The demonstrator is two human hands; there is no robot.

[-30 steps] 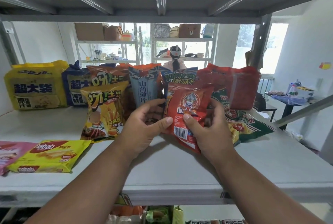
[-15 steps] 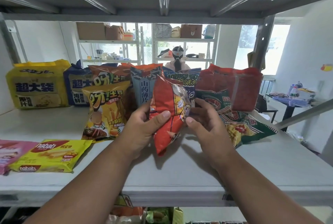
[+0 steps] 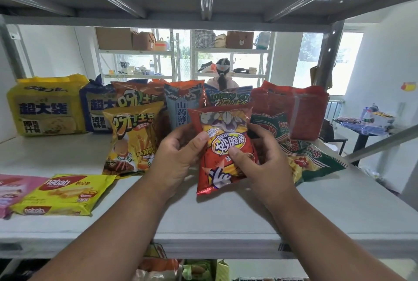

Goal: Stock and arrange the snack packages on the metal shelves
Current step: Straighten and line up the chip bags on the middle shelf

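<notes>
Red snack bag [image 3: 226,145] held upright just over the metal shelf [image 3: 203,217], front face toward me, lower edge close to the shelf surface; I cannot tell whether it touches. Left hand [image 3: 178,156] grips the bag's left edge, thumb across the front, fingers behind. Right hand [image 3: 262,158] grips the right side, thumb pressed on the lower front, fingers curled round the back. Both hands clamped on the same bag.

Just left of it: yellow potato-stick bag [image 3: 133,138] standing, leaning slightly back. Behind that, an orange bag [image 3: 135,97] of the same brand. Behind the held bag: blue-grey bag [image 3: 181,106] upright, and a dark blue bag [image 3: 228,97] beside it. To the right: green bag [image 3: 271,124] standing, another green bag [image 3: 312,160] lying flat on the shelf near it, and a red multipack [image 3: 300,108] upright at the back right.

Far left back: yellow multipack [image 3: 47,106], dark blue multipack [image 3: 97,108] beside it, touching. Front left, lying flat: yellow wafer pack [image 3: 65,192], with a pink pack [image 3: 13,190] at the frame edge, touching it.

Beyond the shelf I see a person [image 3: 222,74] at other shelving.
</notes>
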